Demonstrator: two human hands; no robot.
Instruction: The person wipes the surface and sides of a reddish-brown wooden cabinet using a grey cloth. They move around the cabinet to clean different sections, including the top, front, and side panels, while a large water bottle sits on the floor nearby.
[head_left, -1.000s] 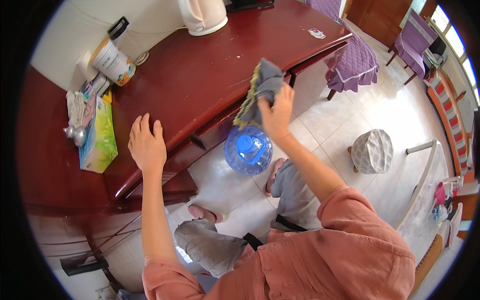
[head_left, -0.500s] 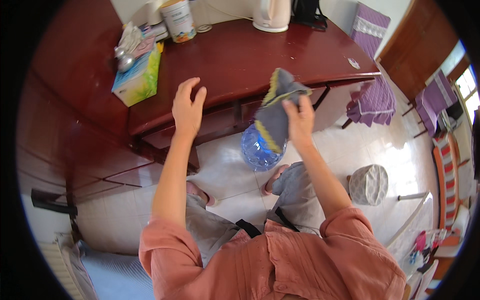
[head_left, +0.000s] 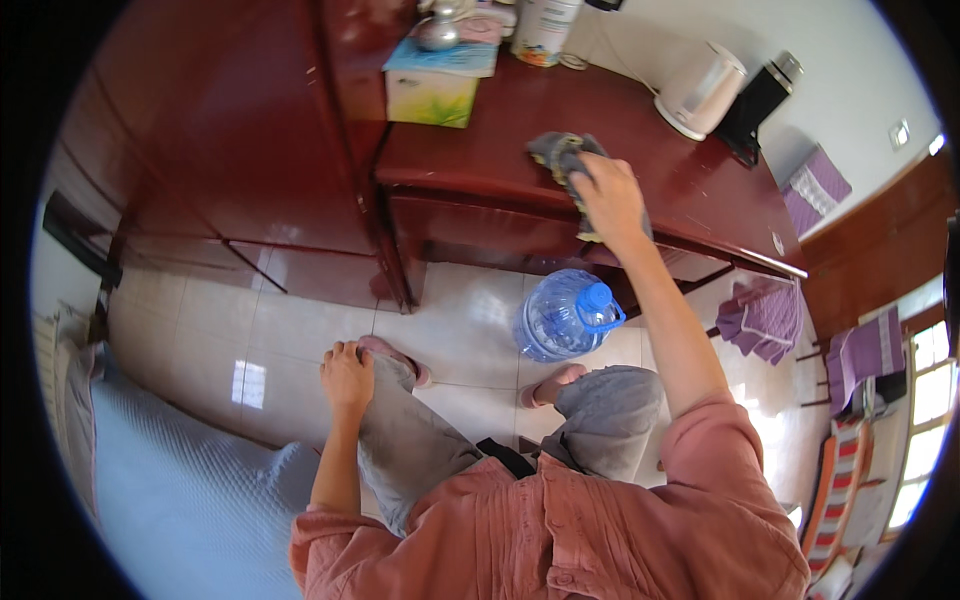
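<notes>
A grey cloth with yellow edging (head_left: 553,150) is bunched in my right hand (head_left: 610,198), whose fingers are closed on it. It lies against the front part of the dark red desk (head_left: 485,152), and one end hangs over the front edge. My left hand (head_left: 347,380) rests on my left knee with nothing in it, the fingers laid over the grey trousers. Under my right forearm, a large clear blue water bottle (head_left: 562,318) with a blue cap and handle stands on the tiled floor.
On the desk, a tissue box (head_left: 432,97) stands left, a white can (head_left: 545,32) behind it, and a pale kettle (head_left: 702,92) and black flask (head_left: 757,105) at the back right. A red cabinet (head_left: 220,130) adjoins the desk. A bed (head_left: 190,450) is at lower left.
My right hand has brought the cloth from the air in front of the desk down onto its top. My left hand has dropped from above the desk edge to my knee. The view has turned left.
</notes>
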